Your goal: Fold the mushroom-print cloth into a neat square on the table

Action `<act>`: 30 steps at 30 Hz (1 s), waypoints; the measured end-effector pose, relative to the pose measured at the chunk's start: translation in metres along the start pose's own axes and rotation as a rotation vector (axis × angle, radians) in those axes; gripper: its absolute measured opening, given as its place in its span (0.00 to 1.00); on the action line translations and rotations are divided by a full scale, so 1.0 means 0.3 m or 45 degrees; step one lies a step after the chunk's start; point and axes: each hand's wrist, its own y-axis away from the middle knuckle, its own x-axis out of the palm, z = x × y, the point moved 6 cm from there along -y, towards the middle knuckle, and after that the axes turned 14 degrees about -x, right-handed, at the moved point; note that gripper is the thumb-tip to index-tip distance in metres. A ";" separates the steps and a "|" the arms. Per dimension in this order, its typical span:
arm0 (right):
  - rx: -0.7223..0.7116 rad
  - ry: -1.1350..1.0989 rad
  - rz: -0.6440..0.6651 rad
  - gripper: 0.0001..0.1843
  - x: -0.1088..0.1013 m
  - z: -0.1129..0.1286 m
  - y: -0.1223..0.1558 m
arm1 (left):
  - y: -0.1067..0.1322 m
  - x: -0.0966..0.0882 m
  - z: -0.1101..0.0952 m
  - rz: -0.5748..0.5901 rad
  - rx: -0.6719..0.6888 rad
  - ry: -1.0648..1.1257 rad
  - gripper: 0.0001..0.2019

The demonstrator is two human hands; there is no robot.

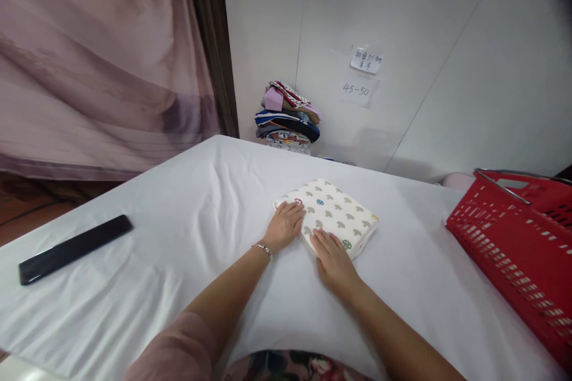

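A folded white cloth with grey mushroom-like prints and a few coloured ones lies near the middle of the table. On its left corner rests my left hand, fingers stretched out flat and a bracelet at the wrist. My right hand lies on the near edge of the same cloth, its fingers extended over the fabric. Neither hand grips the cloth; both touch it from above. Several layers show along the cloth's right side.
A white tablecloth with wrinkles covers the table. A long black object lies at the left. The red plastic basket stands at the right. Behind the far edge rises a stack of folded fabrics against the wall; a pink curtain hangs left.
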 end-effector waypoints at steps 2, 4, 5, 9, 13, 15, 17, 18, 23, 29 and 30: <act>0.000 0.020 0.004 0.32 -0.002 0.006 0.001 | 0.002 0.005 0.009 0.005 -0.011 -0.001 0.17; 0.000 0.041 0.016 0.33 -0.006 0.012 0.005 | 0.005 0.006 0.015 0.017 -0.016 -0.001 0.17; -0.001 0.052 0.026 0.33 -0.009 0.015 0.008 | 0.006 0.006 0.016 0.023 -0.019 0.001 0.18; -0.016 0.086 0.082 0.32 -0.022 0.031 0.035 | 0.008 0.003 0.017 0.029 -0.029 0.019 0.18; -0.037 0.095 0.139 0.34 -0.045 0.057 0.083 | 0.008 0.002 0.017 0.012 -0.014 0.044 0.17; -0.033 0.052 0.170 0.34 -0.067 0.068 0.101 | 0.007 0.002 0.018 0.006 -0.011 0.050 0.17; -0.029 -0.038 0.207 0.33 -0.097 0.075 0.106 | 0.005 0.003 0.018 0.004 -0.019 0.053 0.17; -0.026 -0.088 0.219 0.33 -0.113 0.075 0.101 | 0.004 0.004 0.019 0.004 -0.026 0.055 0.17; 0.029 -0.166 0.154 0.29 -0.164 0.052 0.034 | 0.001 0.006 0.021 0.009 -0.045 0.060 0.17; -0.014 -0.122 0.179 0.27 -0.064 0.069 0.022 | 0.002 0.003 0.024 0.002 -0.023 0.048 0.16; -0.015 -0.128 0.180 0.26 -0.057 0.074 0.031 | 0.002 0.003 0.024 -0.002 -0.018 0.047 0.16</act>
